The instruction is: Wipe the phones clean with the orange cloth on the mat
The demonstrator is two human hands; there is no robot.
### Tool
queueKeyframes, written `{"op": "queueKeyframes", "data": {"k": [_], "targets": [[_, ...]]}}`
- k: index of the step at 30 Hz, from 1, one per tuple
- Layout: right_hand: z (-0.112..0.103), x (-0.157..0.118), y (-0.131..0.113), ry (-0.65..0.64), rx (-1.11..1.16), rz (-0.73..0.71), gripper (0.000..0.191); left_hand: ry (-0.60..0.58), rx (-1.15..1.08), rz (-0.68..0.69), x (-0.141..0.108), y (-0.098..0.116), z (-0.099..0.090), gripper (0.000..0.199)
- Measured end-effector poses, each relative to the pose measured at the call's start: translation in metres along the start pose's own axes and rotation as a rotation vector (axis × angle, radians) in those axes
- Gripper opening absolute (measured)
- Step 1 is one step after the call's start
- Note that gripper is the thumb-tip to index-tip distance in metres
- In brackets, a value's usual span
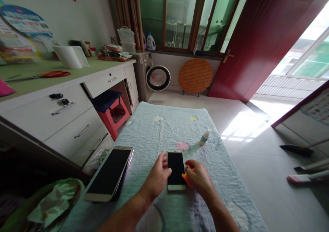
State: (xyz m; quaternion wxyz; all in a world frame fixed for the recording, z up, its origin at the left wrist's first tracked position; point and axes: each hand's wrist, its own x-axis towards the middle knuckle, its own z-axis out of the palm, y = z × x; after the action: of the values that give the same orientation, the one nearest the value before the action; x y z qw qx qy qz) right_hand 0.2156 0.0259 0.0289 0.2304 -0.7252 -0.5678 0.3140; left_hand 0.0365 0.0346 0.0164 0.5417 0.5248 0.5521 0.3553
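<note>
A phone with a dark screen and light frame (176,170) lies flat on the pale blue quilted cloth (159,132). At its left edge is my left hand (156,177), its thumb on the phone's side and its fingers bent beside it. My right hand (199,177), at the phone's right edge, is closed on an orange cloth (188,180), part of which touches the phone. Most of that cloth is hidden by my fingers. A small spray bottle (204,137) stands beyond my right hand. Stacked larger devices (110,173) lie to the left.
Left of the covered table are a white drawer desk (69,115), a red stool (115,117) and a green bin (77,190). A washing machine (142,76) with an open round door and a round wooden board (195,76) stand at the back.
</note>
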Motion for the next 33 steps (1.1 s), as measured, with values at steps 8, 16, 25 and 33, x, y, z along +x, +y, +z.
{"op": "queueKeyframes", "data": {"k": [8, 16, 25, 33], "targets": [[0.009, 0.001, 0.001, -0.052, 0.469, 0.178, 0.047, -0.023, -0.405, -0.212, 0.009, 0.028, -0.001, 0.052], [0.017, 0.003, 0.010, -0.080, 0.683, 0.233, 0.054, -0.166, -0.447, -0.230, 0.021, 0.020, 0.007, 0.030], [-0.014, -0.008, -0.021, -0.050, 0.061, -0.054, 0.046, -0.133, -0.471, -0.182, 0.019, 0.034, 0.013, 0.032], [-0.015, -0.011, -0.034, 0.042, -0.263, 0.004, 0.050, -0.092, -0.419, -0.067, 0.019, 0.044, 0.032, 0.026]]}}
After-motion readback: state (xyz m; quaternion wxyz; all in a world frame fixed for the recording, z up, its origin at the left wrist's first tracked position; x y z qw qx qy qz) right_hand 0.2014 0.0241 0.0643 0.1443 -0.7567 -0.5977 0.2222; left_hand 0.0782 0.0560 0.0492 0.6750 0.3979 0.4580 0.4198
